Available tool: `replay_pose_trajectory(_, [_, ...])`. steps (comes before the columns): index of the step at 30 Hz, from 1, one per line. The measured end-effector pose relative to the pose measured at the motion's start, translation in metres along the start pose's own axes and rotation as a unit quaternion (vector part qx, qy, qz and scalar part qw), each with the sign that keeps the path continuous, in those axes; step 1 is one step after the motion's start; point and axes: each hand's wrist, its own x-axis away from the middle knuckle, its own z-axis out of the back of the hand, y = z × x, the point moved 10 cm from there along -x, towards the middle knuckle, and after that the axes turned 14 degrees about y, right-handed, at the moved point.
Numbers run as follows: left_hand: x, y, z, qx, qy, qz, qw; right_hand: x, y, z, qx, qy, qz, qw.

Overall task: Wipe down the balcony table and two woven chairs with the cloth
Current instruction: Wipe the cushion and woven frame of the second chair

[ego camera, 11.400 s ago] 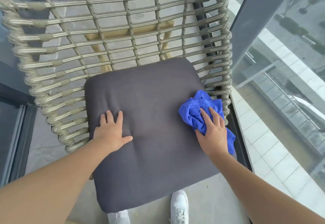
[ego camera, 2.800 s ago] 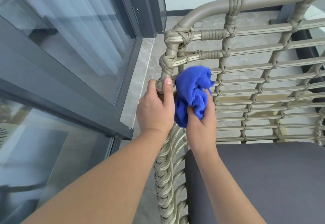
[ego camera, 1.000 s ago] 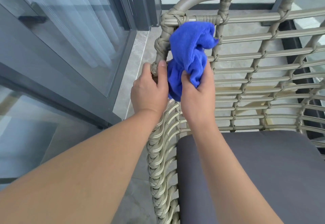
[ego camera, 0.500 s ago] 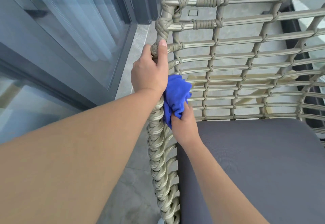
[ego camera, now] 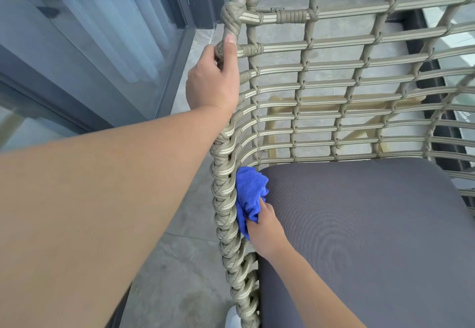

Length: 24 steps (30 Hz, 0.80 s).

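A beige woven chair (ego camera: 334,83) fills the right of the view, with a dark grey seat cushion (ego camera: 372,237) in it. My left hand (ego camera: 213,80) grips the chair's left upright rail, thumb lying along it. Lower down, my right hand (ego camera: 264,227) holds a bunched blue cloth (ego camera: 248,194) and presses it against the inner side of the braided left edge, in the gap between rail and cushion. Part of the cloth is hidden behind my fingers.
A glass sliding door with a dark frame (ego camera: 174,75) runs along the left. Grey floor tiles (ego camera: 180,263) lie between door and chair. A wooden frame (ego camera: 321,104) shows through the chair back. A white shoe tip (ego camera: 232,320) sits beside the chair's edge.
My right hand has slid the cloth down the chair's left side, from near the top corner to cushion level. My left hand keeps its grip on the upright.
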Motion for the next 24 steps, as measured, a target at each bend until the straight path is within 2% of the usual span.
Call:
replay_pose_trajectory(4, [0.001, -0.005, 0.000, 0.007, -0.013, 0.033, 0.999, -0.002, 0.001, 0.008, -0.010, 0.003, -0.006, 1.000])
replay_pose_trajectory(11, [0.045, -0.044, 0.008, 0.015, -0.038, 0.057, 0.998, -0.014, -0.057, 0.071, -0.146, 0.109, 0.006, 0.983])
replay_pose_trajectory(14, [0.059, -0.056, 0.011, 0.010, -0.042, 0.029, 0.999, -0.025, -0.103, 0.108, -0.200, 0.159, 0.048, 0.966])
replay_pose_trajectory(19, [0.059, -0.051, 0.015, 0.024, -0.031, -0.013, 0.999, -0.038, -0.197, 0.158, -0.268, 0.197, 0.146, 0.932])
replay_pose_trajectory(22, [0.059, -0.049, 0.017, 0.021, -0.023, -0.017, 0.999, -0.051, -0.238, 0.168, -0.255, 0.226, 0.207, 0.917])
replay_pose_trajectory(24, [0.059, -0.049, 0.018, 0.010, -0.019, -0.022, 1.000, -0.059, -0.251, 0.158, -0.242, 0.218, 0.229, 0.917])
